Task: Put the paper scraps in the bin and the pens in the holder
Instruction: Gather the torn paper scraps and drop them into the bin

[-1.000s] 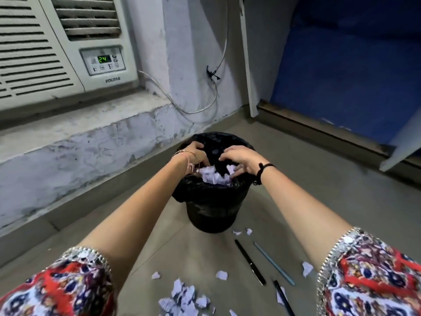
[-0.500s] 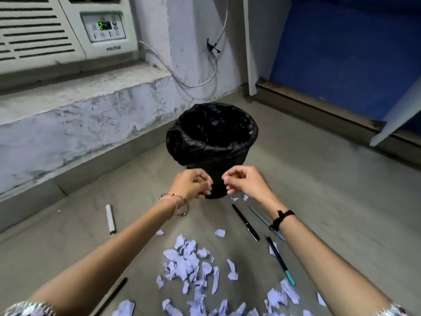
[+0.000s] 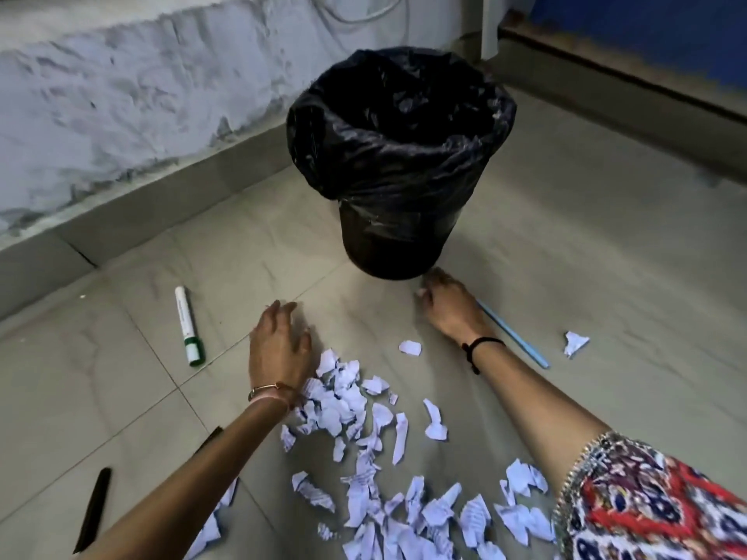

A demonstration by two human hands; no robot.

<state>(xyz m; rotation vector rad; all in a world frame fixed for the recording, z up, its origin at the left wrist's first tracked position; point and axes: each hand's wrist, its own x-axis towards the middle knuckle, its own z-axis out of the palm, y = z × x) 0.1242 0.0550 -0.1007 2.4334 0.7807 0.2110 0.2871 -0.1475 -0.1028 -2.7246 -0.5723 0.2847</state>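
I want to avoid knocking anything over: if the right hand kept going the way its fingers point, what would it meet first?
Probably the base of the bin: the right hand has its fingertips almost at it.

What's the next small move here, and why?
Probably close the left hand over the paper scraps beside it: it hovers open at the pile's edge, and the bin stands just ahead. The right hand is already down near the bin's base.

- You are in a lived-in room, likely a home: the floor (image 3: 586, 244) is large pale tiles.
- Behind the bin (image 3: 400, 163) runs a patchy whitewashed ledge (image 3: 133, 99) with a tiled skirting.
- Behind and right of the bin, a wooden sill (image 3: 630, 86) edges a blue surface (image 3: 655, 22).
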